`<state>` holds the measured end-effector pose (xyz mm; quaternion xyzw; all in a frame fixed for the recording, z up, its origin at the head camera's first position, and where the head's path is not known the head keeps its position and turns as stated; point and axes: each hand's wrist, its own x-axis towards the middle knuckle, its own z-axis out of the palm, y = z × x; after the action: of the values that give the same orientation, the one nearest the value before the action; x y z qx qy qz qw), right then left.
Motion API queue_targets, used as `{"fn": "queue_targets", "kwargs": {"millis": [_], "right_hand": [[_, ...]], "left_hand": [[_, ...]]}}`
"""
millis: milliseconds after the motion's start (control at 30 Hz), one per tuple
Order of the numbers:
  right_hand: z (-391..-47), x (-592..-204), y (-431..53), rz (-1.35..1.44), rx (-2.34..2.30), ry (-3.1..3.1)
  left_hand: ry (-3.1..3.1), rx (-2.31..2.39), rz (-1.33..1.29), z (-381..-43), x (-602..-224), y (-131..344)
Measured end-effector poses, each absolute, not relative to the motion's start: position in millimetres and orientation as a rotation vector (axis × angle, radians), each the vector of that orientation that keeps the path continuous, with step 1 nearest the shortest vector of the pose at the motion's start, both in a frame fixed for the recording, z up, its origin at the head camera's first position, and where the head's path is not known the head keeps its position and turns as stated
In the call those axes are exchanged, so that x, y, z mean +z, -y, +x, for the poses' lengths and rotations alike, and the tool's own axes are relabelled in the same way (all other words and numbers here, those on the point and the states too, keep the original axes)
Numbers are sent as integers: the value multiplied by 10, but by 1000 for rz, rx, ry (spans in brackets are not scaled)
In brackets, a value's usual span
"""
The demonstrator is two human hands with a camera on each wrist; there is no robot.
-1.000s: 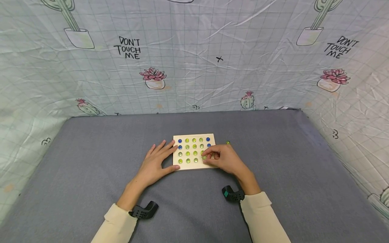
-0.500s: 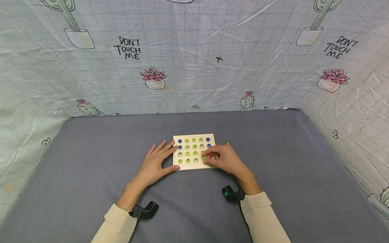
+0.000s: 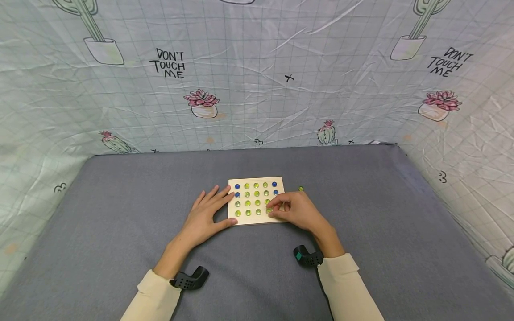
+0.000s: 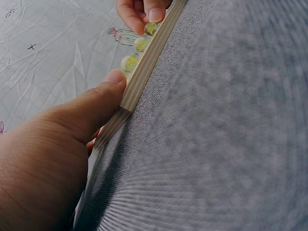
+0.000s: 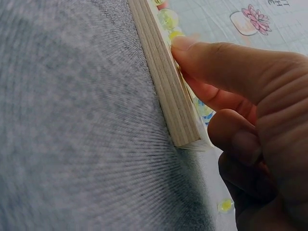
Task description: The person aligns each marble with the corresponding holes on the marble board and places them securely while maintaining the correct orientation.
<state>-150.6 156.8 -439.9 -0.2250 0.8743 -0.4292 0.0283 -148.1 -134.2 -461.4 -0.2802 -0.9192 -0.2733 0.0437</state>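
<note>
A pale wooden board [image 3: 254, 220] lies flat, with rows of glass marbles, mostly yellow-green and several blue [image 3: 237, 186]. My left hand [image 3: 207, 217] rests along its left edge, fingers spread; the thumb [image 4: 114, 77] lies at the near-left corner. Over the board's right side, my right hand [image 3: 297, 209] pinches a yellow-green marble [image 4: 150, 29] between thumb and fingertip, at the front row. From the right wrist, this marble [image 5: 176, 34] shows only partly behind the thumb. The right hand hides the board's near-right portion.
A loose yellow-green marble [image 3: 301, 188] lies on the grey cloth [image 3: 249, 276] just beyond the right hand, right of the board. A patterned fabric backdrop [image 3: 257, 80] rises behind the table and along both sides.
The pinched marble has dropped slightly, down into line with the front row, and the right fingertips have barely shifted with it. My left hand has stayed in place on the board.
</note>
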Motion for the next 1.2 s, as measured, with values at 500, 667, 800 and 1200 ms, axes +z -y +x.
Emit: {"fn": "queue_targets", "kwargs": {"millis": [500, 667, 800, 1200], "right_hand": [[-1511, -4360, -1776, -581, -1549, -2673], [-1442, -4205, -1830, -513, -1603, -2664], [-1356, -4017, -1846, -477, -1581, -2705], [-1518, -4404, -2146, -366, -1583, -2817]], "left_hand": [[2812, -852, -850, -1473, -4600, 1336], [2814, -857, -847, -1471, -4600, 1340], [2815, -861, -848, -1469, -4596, 1343], [2810, -860, -858, -1476, -4593, 1342]]}}
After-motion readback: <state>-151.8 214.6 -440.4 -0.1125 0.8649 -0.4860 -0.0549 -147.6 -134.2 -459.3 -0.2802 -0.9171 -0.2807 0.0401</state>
